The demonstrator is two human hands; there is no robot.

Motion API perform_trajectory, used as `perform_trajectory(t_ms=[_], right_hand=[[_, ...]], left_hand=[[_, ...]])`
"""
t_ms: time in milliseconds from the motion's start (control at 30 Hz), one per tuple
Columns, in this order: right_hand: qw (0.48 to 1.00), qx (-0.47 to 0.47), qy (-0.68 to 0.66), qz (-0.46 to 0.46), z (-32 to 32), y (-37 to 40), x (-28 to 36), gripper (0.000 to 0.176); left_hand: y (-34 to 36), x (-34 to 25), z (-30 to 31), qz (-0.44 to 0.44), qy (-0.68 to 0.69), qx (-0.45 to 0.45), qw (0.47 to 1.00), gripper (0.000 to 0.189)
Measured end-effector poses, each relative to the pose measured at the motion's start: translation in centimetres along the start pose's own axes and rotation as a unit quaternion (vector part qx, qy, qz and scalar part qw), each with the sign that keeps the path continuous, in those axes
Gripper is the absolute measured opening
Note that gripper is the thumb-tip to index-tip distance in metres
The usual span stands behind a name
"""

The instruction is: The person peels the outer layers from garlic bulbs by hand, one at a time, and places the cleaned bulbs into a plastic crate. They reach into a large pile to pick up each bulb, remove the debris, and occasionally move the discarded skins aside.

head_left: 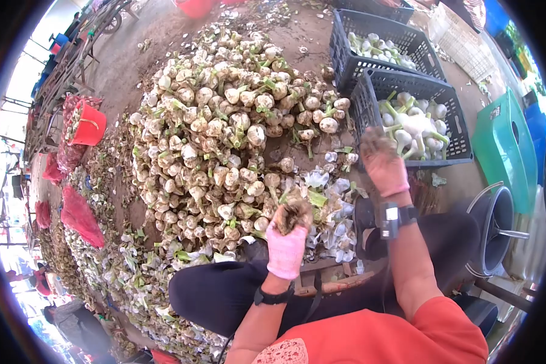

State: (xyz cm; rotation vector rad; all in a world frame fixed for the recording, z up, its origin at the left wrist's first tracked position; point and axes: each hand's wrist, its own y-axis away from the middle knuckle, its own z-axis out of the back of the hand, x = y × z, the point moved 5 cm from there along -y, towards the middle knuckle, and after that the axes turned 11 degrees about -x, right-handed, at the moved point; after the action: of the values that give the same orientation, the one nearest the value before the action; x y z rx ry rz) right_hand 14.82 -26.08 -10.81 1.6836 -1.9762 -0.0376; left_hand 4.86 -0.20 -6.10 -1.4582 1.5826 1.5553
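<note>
My left hand point(289, 233), in a pink glove with soiled fingers, is curled closed above the near edge of a big heap of unpeeled garlic bulbs point(215, 127). What its fingers hold, if anything, is hidden; a garlic bulb with its stem point(273, 181) shows just beyond them. My right hand point(384, 164), gloved the same way, is at the near left side of a dark plastic crate point(461, 130). Motion smears its fingers. Inside that crate lie cleaned white garlic bulbs point(415, 124) with green stems. Peeled-off skins point(337, 224) are piled between my hands.
A second dark crate point(340, 45) of white garlic stands behind the first. To the right are a green plastic container point(502, 148) and a grey bucket point(492, 233). Leaf scraps point(139, 273), a red bucket point(89, 124) and red mesh sacks point(80, 216) lie leftward. A person point(76, 327) is at lower left.
</note>
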Motion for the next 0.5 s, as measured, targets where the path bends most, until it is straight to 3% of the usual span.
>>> perform_trajectory(t_ms=[67,167,233,300,400,433,500], right_hand=[[0.977,-0.067,0.189,-0.076,2.0,-3.3,-3.1,0.030],[0.944,-0.131,0.300,-0.045,5.0,-9.5,-6.2,0.031],[0.847,-0.199,0.493,-0.023,7.5,-13.6,-6.8,0.034],[0.705,-0.252,0.663,-0.001,9.6,-17.3,-7.4,0.040],[0.668,-0.305,0.678,0.044,10.0,-20.4,-9.0,0.055],[0.584,-0.369,0.720,0.070,8.8,-19.5,-8.6,0.065],[0.590,-0.358,0.718,0.091,8.8,-19.4,-9.7,0.065]], left_hand=[[0.2,0.3,-0.5,0.024,-0.035,0.023,0.999,0.029],[-0.1,1.0,-0.2,0.035,-0.033,0.002,0.999,0.027],[-0.7,0.7,0.1,0.056,-0.047,-0.008,0.997,0.026],[-1.2,0.9,0.6,0.064,-0.060,-0.026,0.996,0.024],[-1.7,1.3,0.8,0.083,-0.068,-0.042,0.993,0.024],[-1.7,1.6,0.8,0.079,-0.072,-0.036,0.994,0.024],[-1.8,1.7,0.9,0.077,-0.092,-0.027,0.992,0.026]])
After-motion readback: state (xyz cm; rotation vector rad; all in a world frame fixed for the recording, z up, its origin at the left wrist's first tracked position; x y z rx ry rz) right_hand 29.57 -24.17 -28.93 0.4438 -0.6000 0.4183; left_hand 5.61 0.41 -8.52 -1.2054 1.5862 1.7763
